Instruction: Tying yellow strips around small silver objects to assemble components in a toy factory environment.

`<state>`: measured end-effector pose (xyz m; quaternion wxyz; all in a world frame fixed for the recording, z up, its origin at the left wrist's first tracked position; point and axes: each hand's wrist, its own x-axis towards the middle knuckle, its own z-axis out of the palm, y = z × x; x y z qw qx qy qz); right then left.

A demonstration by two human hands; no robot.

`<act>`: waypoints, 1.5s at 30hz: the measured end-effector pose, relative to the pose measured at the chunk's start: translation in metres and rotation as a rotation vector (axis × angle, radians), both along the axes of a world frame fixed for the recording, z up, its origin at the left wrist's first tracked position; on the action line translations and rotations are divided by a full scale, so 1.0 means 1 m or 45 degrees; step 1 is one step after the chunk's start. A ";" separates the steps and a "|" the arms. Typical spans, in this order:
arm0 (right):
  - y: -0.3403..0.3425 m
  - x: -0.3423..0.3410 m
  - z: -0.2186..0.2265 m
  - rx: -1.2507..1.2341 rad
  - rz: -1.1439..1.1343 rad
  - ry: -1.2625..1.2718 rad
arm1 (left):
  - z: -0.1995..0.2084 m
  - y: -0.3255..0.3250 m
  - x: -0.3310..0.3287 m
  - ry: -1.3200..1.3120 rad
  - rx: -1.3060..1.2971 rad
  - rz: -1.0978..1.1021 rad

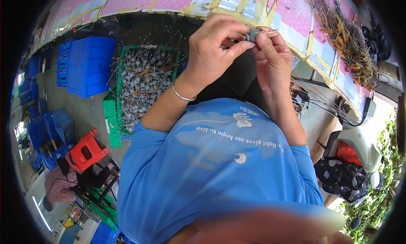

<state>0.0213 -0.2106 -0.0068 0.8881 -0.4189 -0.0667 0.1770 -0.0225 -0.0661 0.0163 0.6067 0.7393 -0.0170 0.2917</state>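
At the table's near edge, my two hands meet around a small grey ball on a thin stem [253,35]. My left hand [213,47], with a silver bangle at the wrist, pinches the ball's left side between thumb and fingers. Closed on its right side, my right hand [272,58] has the thumb against the ball, and a thin pale stem sticks out past the fingers. Fingertips cover part of the piece. Below and left of my left hand, a green crate [120,75] is heaped with many similar grey balls [146,75] on wiry stems.
The table [169,0] has a pink, taped cover. A bundle of brown and orange wiry stems [349,43] lies on its right part. Blue crates [91,66] stand at left, near a red plastic stool [87,151]. Cables [325,98] hang at right. Another person [61,185] is at lower left.
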 end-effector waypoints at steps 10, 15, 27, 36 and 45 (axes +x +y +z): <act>-0.022 0.010 0.004 -0.339 0.214 -0.474 | -0.002 0.016 -0.014 0.120 -0.067 -0.262; -0.022 0.012 0.002 -0.308 0.241 -0.467 | 0.003 0.014 -0.017 0.125 -0.059 -0.267; -0.019 0.024 -0.004 -0.218 0.541 -0.455 | 0.006 0.028 -0.025 0.181 0.011 -0.402; -0.002 0.011 -0.004 -0.381 0.377 -0.322 | 0.000 0.034 -0.040 0.217 -0.042 -0.286; -0.015 0.024 0.002 -0.742 0.424 -0.362 | -0.010 0.167 -0.133 0.989 0.278 0.406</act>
